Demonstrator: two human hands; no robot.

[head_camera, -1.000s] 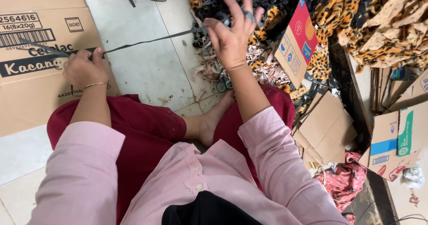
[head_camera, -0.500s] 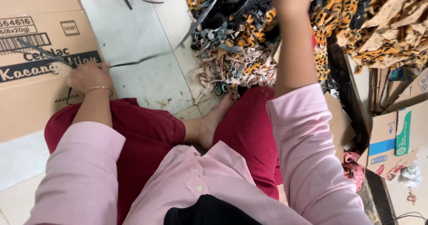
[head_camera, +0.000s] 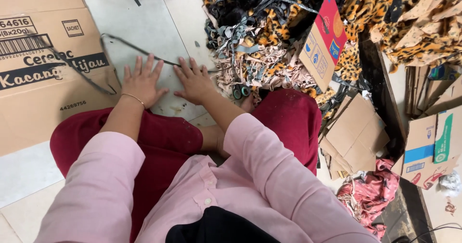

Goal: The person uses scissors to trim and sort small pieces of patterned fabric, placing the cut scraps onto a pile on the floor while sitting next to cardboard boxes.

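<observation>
Nearest the camera, pink sleeves (head_camera: 269,175) and red trousers (head_camera: 168,137) are seen from above; the person is seated on a pale tiled floor (head_camera: 144,26) with knees spread, so that the work lies between them. Just beyond the knees, both hands are laid flat on the tiles, side by side but apart. The left hand (head_camera: 141,81), with a thin bracelet at the wrist, is spread open, palm down, fingers fanned, gripping nothing. The right hand (head_camera: 195,81) is likewise open and pressed flat. A thin dark strip (head_camera: 132,45) is stretched across the floor just past the fingertips; it appears to be pinned or smoothed under the right fingers, though whether it is truly touched there cannot be told. Its left end curls over a flattened brown box (head_camera: 43,79) lying beside the left hand.

Right of the right hand, small scissors (head_camera: 240,91) are half buried at the edge of a scrap heap (head_camera: 260,55) of beige, grey and leopard-print offcuts, kept within reach. A red and tan carton (head_camera: 323,36) is propped against the heap. Further right, cardboard pieces (head_camera: 353,134) and pink cloth (head_camera: 370,195) are scattered. Leopard fabric (head_camera: 423,26) is piled at the far edge and cut off by the frame. The person's feet are largely hidden.
</observation>
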